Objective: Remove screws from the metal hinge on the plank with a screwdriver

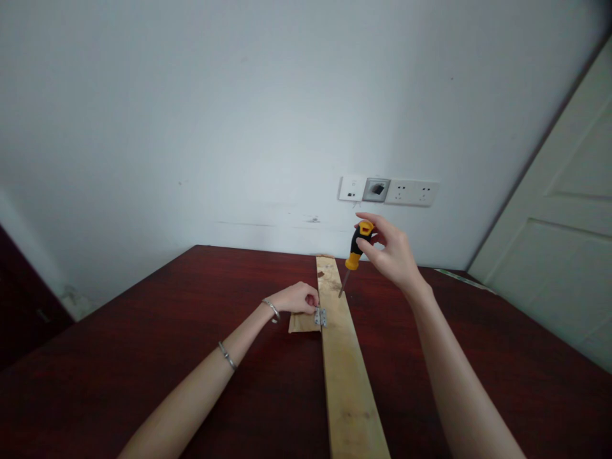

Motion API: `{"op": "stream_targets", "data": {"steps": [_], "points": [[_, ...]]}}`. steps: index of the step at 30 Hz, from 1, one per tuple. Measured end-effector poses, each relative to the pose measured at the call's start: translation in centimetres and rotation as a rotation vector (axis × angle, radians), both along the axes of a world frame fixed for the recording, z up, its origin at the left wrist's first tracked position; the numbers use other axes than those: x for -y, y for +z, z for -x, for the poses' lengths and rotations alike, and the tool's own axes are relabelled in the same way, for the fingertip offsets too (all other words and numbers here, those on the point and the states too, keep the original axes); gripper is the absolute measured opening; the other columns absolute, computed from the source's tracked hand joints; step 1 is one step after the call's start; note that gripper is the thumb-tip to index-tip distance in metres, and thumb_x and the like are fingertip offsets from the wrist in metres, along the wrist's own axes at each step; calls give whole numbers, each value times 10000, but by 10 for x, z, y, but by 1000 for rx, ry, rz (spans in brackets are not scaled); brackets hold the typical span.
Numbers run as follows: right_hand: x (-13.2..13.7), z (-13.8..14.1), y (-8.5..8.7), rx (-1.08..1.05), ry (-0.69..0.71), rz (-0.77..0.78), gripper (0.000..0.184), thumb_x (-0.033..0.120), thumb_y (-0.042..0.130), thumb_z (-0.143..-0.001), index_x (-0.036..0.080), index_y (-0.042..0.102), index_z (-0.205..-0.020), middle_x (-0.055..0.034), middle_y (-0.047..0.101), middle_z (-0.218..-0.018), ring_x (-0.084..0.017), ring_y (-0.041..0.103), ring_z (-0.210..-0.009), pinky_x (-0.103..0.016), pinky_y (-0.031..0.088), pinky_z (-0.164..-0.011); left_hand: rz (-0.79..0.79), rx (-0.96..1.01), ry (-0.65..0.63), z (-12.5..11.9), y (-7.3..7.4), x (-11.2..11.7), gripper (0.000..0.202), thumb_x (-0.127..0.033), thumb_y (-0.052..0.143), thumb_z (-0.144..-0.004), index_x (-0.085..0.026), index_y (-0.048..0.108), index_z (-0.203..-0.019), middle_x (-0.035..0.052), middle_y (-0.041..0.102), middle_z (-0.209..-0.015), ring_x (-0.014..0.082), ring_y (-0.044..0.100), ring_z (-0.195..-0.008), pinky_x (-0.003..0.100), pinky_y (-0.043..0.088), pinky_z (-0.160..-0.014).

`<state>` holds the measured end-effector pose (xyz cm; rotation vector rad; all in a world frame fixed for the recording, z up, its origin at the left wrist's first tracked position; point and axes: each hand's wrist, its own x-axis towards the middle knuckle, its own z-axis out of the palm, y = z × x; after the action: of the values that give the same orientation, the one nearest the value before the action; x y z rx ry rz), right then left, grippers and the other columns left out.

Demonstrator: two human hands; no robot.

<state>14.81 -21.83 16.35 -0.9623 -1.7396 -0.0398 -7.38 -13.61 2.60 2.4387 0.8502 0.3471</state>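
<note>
A screwdriver [359, 245] with a black and yellow handle is held in my right hand [389, 247], its shaft slanting down to the left. The tip appears near the right edge of a long wooden board [347, 363]. A metal hinge [320, 317] spans the seam between this board and a short wooden piece [304, 323] on its left. My left hand [299, 297] is over the short piece, fingers curled close to the top of the hinge. Whatever its fingertips pinch, if anything, is too small to make out.
Both boards lie on a dark red tabletop [229, 395]. Behind it rises a white wall [268, 127] with a row of sockets [411, 192]. A pale panelled door [568, 223] stands at the right, and a thin strip [466, 280] lies near the back right edge.
</note>
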Motion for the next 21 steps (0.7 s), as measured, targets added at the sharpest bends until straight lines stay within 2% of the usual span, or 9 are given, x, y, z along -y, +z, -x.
{"op": "stream_targets", "data": {"steps": [11, 21], "points": [[1, -2, 1, 4, -9, -14, 478, 168, 555, -744, 210, 598, -1219, -90, 686, -1065, -229, 645, -908, -373, 542, -731, 22, 34, -5, -2, -3, 0, 111, -151, 669, -703, -101, 681, -801, -2, 619, -685, 88, 549, -620, 164, 399, -578], [3, -5, 3, -19, -32, -7, 496, 169, 560, -725, 209, 603, -1218, -91, 689, -1052, -218, 645, -831, -388, 547, -726, 27, 34, -5, -2, -4, 0, 128, -167, 661, -694, -107, 676, -806, -6, 613, -689, 93, 552, -631, 171, 398, -580]]}}
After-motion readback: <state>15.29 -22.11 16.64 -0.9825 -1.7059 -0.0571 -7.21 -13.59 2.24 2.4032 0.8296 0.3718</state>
